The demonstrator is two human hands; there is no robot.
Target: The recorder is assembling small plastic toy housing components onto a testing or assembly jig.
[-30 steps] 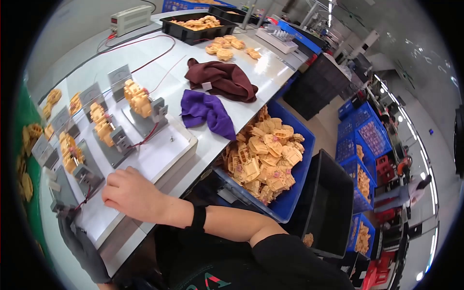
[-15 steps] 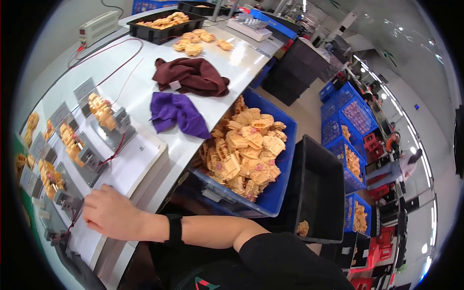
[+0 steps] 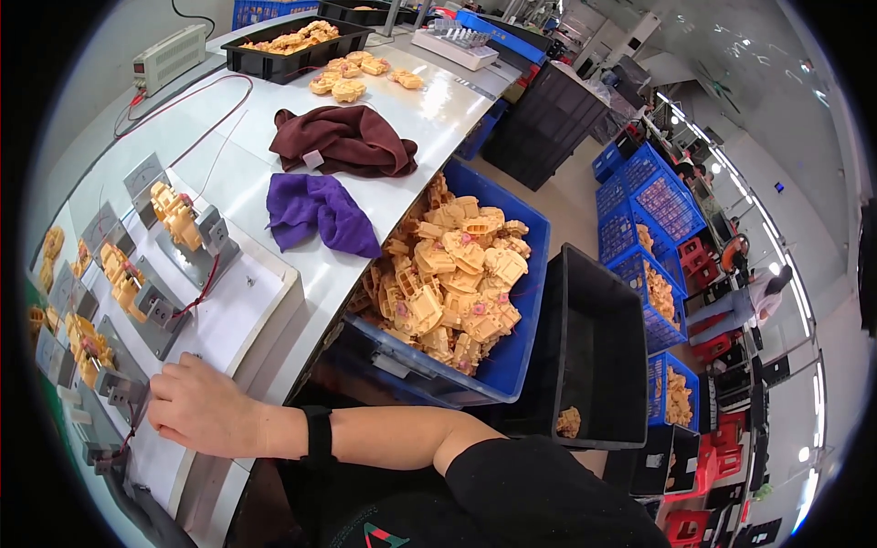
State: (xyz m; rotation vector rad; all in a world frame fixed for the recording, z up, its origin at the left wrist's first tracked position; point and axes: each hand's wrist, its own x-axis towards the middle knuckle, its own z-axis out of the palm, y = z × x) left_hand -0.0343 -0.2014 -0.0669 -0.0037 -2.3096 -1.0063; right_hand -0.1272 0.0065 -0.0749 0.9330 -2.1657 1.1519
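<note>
My right hand [image 3: 203,408], with a black band at its wrist, is low over the white board [image 3: 239,320] at the near left. Its fingers curl inward beside the metal clamp block [image 3: 121,388] of the nearest test fixture; what they hold, if anything, is hidden. Tan plastic housings sit in a row of fixtures: a near one [image 3: 89,347], a middle one [image 3: 123,279] and a far one [image 3: 175,215]. Behind them stand small panel meters [image 3: 146,178]. Red wires run from the clamp blocks. My left hand is out of view.
A blue bin [image 3: 523,365] heaped with tan housings [image 3: 457,274] stands right of the bench, beside a black crate [image 3: 594,347]. Purple cloth [image 3: 320,215] and maroon cloth [image 3: 343,142] lie on the bench. Farther back are a black tray [image 3: 292,59] and a power supply [image 3: 171,61].
The whole view has shifted slightly, so the bench and bins appear a little farther left and up. My right hand remains beside the nearest fixture, its fingers still curled.
</note>
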